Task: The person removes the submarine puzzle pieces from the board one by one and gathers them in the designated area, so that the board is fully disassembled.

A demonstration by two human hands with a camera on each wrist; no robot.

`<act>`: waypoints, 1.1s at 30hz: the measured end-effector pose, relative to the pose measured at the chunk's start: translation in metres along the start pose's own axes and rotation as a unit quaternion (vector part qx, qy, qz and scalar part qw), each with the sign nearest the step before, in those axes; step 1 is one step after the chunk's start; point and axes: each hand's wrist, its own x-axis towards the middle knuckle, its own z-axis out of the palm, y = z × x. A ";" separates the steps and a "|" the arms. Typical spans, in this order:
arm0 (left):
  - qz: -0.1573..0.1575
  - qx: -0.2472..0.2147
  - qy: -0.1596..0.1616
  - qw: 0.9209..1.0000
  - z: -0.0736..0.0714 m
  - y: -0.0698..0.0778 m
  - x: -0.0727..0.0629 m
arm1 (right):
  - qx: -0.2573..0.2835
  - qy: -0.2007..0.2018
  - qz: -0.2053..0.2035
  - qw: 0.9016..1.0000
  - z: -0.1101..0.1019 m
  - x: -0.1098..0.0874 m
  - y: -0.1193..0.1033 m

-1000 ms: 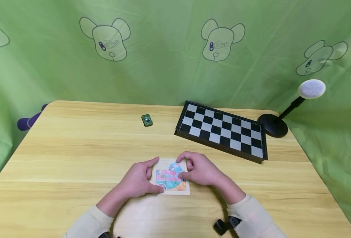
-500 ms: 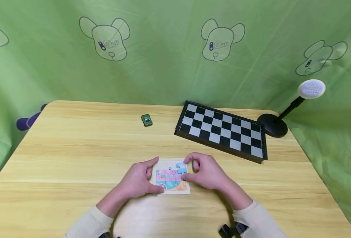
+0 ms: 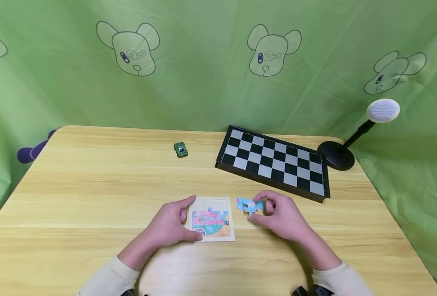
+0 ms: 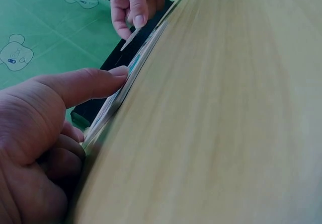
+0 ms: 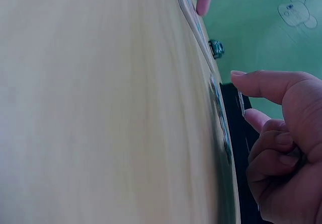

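In the head view my left hand (image 3: 170,226) holds the left side of a small puzzle board (image 3: 222,204), thumb on its near corner and index finger at its far corner. Pink, teal and orange pieces fill the lower part; the upper part shows bare white. Right of the board, my right hand (image 3: 283,216) pinches a thin puzzle piece (image 5: 241,103) between thumb and index finger, just above the table. Loose blue puzzle pieces (image 3: 243,205) lie beneath and beside those fingers, partly hidden by them. The right wrist view shows the right hand's other fingers curled in.
A black-and-white chessboard (image 3: 271,160) lies at the back right, against the round base of a black stand (image 3: 336,156) with a white round head. A small green toy car (image 3: 180,149) sits at the back middle. A green curtain (image 3: 203,82) hangs behind the wooden table (image 3: 92,185).
My right hand has moved right, off the puzzle board, drawing a blue puzzle piece away from its upper part. Loose blue pieces beside the board have come into sight. The left hand keeps its hold.
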 end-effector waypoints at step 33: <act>0.010 -0.015 -0.015 1.000 -0.006 -0.003 0.000 | -0.018 0.029 0.032 0.999 -0.036 -0.013 0.057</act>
